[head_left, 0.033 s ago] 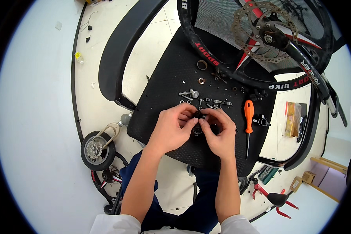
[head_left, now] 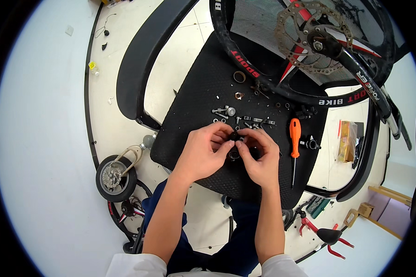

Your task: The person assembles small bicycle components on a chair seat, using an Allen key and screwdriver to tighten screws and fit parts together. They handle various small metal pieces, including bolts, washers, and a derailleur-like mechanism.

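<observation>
Over the black chair seat [head_left: 196, 94] my two hands meet, fingertips pinching one small black part [head_left: 235, 136]. Its kind is hard to tell, as the fingers cover much of it. My left hand [head_left: 207, 150] grips it from the left, thumb and fingers closed. From the right, my right hand [head_left: 260, 150] holds it the same way. Just beyond the fingertips lie bolts [head_left: 223, 113], small washers [head_left: 223, 121] and a flat metal bracket [head_left: 259, 121]. An orange-handled screwdriver [head_left: 295, 134] rests right of my right hand, its shaft toward me.
A bicycle wheel [head_left: 286, 90] with a brake disc [head_left: 282, 27] and a fork leg [head_left: 365, 76] leans over the seat's far side. Armrests [head_left: 129, 78] flank the seat. A small wheel [head_left: 116, 179] stands on the floor at left; a red frame part [head_left: 309, 225] lies at lower right.
</observation>
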`<action>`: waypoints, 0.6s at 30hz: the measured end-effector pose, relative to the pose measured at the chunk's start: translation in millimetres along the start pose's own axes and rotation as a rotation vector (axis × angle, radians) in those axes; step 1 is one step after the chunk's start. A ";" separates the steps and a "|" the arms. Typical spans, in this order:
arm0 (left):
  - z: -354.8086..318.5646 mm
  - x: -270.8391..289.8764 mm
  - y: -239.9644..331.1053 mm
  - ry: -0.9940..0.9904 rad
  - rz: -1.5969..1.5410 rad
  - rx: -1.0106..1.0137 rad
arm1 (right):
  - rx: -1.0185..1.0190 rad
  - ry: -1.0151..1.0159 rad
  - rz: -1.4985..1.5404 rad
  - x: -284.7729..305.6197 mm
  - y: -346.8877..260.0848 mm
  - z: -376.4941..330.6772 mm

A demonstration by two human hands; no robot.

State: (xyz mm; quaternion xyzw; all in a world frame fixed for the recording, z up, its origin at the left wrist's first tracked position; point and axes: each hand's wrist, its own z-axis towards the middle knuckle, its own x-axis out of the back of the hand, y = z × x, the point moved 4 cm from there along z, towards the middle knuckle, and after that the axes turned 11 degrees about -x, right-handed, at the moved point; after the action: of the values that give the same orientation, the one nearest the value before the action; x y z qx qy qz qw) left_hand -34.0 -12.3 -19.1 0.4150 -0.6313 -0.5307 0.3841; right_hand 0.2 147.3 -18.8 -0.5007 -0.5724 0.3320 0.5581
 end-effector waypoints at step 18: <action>-19.5 -1.4 10.1 -0.266 0.037 -0.193 | -0.029 0.172 -0.165 15.3 4.5 35.3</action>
State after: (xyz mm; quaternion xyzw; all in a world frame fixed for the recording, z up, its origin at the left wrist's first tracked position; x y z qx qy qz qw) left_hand -16.6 -16.9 -6.4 0.2904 -0.6302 -0.6321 0.3449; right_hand -31.2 169.4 -23.8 -0.4865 -0.5663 0.2325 0.6233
